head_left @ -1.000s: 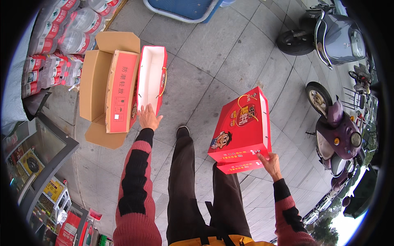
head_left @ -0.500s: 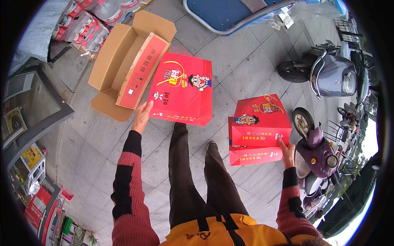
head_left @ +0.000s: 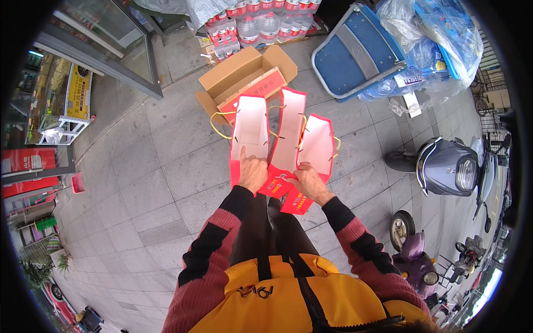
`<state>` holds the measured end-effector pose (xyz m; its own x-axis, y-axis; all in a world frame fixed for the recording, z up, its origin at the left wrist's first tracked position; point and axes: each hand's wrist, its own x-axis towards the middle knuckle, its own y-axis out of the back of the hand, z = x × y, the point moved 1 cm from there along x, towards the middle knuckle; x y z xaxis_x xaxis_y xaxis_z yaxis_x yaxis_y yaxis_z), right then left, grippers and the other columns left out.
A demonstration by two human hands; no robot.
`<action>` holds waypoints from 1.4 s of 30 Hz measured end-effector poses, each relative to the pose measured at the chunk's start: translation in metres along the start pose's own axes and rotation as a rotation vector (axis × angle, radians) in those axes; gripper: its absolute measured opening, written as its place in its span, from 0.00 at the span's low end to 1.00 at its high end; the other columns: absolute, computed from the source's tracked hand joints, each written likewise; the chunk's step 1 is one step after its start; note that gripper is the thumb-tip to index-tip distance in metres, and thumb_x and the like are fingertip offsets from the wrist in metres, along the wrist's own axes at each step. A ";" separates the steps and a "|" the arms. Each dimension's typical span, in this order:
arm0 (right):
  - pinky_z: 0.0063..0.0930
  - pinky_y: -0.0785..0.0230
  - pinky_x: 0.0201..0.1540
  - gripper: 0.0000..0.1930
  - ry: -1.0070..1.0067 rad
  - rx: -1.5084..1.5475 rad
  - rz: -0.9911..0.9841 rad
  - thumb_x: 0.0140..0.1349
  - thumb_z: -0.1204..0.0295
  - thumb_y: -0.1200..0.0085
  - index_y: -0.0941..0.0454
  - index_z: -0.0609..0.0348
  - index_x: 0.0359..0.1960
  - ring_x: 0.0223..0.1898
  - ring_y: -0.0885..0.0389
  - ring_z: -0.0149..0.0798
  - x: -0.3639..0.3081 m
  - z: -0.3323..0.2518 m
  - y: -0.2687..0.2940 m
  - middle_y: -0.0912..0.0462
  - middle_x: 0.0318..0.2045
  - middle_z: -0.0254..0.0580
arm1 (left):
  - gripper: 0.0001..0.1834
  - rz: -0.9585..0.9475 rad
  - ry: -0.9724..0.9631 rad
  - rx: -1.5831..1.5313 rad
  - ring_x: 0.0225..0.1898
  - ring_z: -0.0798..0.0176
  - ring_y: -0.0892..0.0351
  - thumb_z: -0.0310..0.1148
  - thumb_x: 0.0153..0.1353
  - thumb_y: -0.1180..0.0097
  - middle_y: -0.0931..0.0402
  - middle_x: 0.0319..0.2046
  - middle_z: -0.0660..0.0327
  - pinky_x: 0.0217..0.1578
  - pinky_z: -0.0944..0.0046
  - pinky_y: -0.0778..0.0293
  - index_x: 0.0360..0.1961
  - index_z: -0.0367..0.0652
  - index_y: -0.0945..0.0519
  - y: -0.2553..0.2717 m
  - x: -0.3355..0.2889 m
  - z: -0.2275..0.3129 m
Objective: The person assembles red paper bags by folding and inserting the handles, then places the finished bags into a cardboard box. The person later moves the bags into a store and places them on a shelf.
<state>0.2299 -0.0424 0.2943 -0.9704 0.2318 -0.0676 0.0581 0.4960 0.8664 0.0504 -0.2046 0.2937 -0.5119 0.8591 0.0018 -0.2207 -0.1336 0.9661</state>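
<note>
The left hand (head_left: 254, 173) holds a red, white-lined paper gift bag (head_left: 251, 122) by its near rim, fingers closed; the right hand (head_left: 312, 183) seems to pinch two matching red paper bags (head_left: 290, 127) together — probably keeping mouths upward — above grey stone paving (head_left: 166, 177).

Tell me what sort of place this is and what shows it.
Probably a paved walkway outside a shop: grey paving slabs cover the ground, clear bottles with red labels are stacked at the far side, and a grey scooter stands riderless on the right.
</note>
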 end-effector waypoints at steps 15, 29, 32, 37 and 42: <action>0.29 0.28 0.47 0.14 -0.394 1.138 0.203 0.62 0.70 0.39 0.21 0.68 0.45 0.42 0.20 0.32 0.038 -0.006 0.080 0.17 0.43 0.42 | 0.18 1.298 1.187 -1.884 0.48 0.52 0.20 0.38 0.71 0.61 0.20 0.46 0.51 0.52 0.48 0.26 0.47 0.33 0.27 0.147 -0.505 -0.196; 0.32 0.34 0.56 0.34 0.073 1.016 0.235 0.62 0.78 0.45 0.44 0.58 0.70 0.53 0.29 0.36 0.037 -0.098 -0.058 0.29 0.56 0.45 | 0.20 2.183 0.259 -2.398 0.51 0.53 0.22 0.42 0.68 0.52 0.22 0.52 0.53 0.54 0.49 0.26 0.53 0.38 0.27 0.033 -0.744 -0.162; 0.31 0.31 0.53 0.37 0.239 0.962 0.200 0.60 0.84 0.48 0.46 0.56 0.71 0.49 0.26 0.37 0.079 -0.144 -0.074 0.29 0.55 0.48 | 0.20 2.275 0.230 -2.201 0.50 0.53 0.21 0.41 0.69 0.55 0.22 0.52 0.54 0.54 0.47 0.26 0.54 0.39 0.28 0.052 -0.763 -0.176; 0.33 0.38 0.60 0.33 0.140 0.818 0.053 0.65 0.84 0.53 0.46 0.53 0.71 0.56 0.32 0.36 0.138 -0.202 -0.100 0.34 0.59 0.45 | 0.17 2.410 0.219 -2.172 0.51 0.54 0.21 0.35 0.67 0.56 0.21 0.50 0.52 0.55 0.47 0.28 0.51 0.37 0.26 0.074 -0.766 -0.186; 0.33 0.35 0.58 0.27 0.289 0.811 0.006 0.67 0.78 0.51 0.42 0.56 0.68 0.52 0.30 0.35 0.196 -0.272 -0.118 0.30 0.55 0.44 | 0.15 2.439 0.229 -2.111 0.51 0.53 0.22 0.30 0.64 0.56 0.22 0.51 0.52 0.57 0.45 0.29 0.49 0.36 0.26 0.102 -0.788 -0.244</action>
<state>-0.0314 -0.2833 0.3137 -0.9847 0.0694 0.1597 0.1066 0.9654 0.2378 0.2287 -1.0153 0.3281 -0.7003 -0.5856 -0.4081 0.3678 0.1940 -0.9095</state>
